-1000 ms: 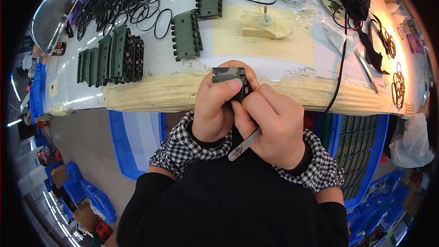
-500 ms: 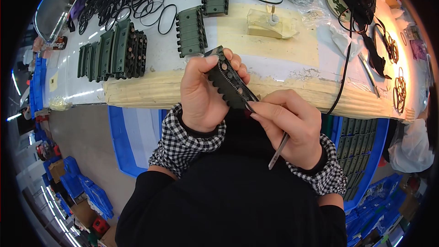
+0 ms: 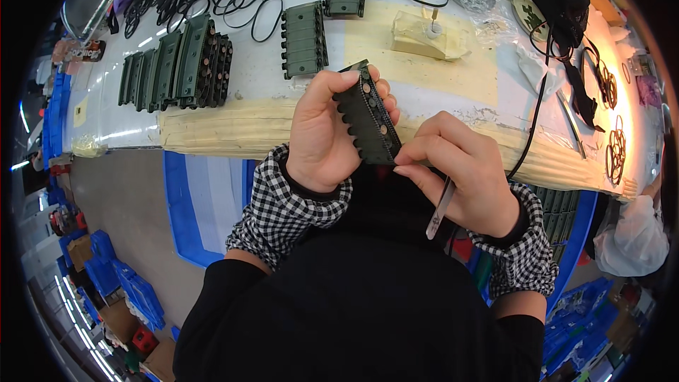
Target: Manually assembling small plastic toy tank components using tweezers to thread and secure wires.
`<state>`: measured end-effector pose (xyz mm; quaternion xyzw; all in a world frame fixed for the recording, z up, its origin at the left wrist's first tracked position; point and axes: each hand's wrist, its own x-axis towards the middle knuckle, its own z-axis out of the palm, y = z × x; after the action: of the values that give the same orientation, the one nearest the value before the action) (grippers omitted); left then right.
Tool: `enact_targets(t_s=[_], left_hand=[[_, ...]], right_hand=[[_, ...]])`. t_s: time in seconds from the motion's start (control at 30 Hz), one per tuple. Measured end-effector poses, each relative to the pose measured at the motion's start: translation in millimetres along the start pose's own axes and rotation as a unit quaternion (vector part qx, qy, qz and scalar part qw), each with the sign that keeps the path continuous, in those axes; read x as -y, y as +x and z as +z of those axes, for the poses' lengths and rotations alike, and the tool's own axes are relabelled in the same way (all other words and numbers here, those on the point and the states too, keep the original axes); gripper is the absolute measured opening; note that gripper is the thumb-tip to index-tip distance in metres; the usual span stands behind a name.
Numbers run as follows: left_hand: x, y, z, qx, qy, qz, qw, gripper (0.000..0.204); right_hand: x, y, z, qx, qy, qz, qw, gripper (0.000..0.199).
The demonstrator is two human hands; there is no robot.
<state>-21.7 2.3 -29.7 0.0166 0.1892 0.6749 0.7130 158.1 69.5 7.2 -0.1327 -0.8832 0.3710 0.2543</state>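
Track part [image 3: 368, 124], dark green, clenched in left hand [image 3: 322, 134]; right hand [image 3: 460, 173] pinches its end, holding tweezers [image 3: 440, 209]. Approx. half finished, judging by bench stacks [image 3: 177, 64].

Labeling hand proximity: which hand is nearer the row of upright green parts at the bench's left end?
Left. The left hand sits just right of and below the row of green parts; the right hand is farther right, beyond it.

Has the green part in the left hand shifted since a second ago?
Yes. The dark green part now stands tilted up above the bench's taped edge, studded side showing; earlier it lay low, covered by both hands.
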Motion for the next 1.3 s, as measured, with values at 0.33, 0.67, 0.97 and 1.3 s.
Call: enact_targets(t_s=[0.33, 0.67, 0.97, 1.3], left_hand=[[4, -3, -7, 0.004, -0.007, 0.008, 1.0, 0.023], [4, -1, -8, -0.007, -0.059, 0.0, 0.998, 0.024], [4, 0, -8, -0.011, -0.074, 0.0, 0.997, 0.024], [7, 0, -10, -0.004, -0.088, 0.007, 0.996, 0.025]], right_hand=[[-3, -12, 3, 0.024, -0.038, -0.004, 0.999, 0.017], [-3, -23, 16, -0.052, -0.093, -0.039, 0.994, 0.019], [-3, -22, 19, -0.085, -0.08, -0.048, 0.992, 0.019], [-2, -24, 26, -0.114, -0.059, -0.035, 0.991, 0.018]])
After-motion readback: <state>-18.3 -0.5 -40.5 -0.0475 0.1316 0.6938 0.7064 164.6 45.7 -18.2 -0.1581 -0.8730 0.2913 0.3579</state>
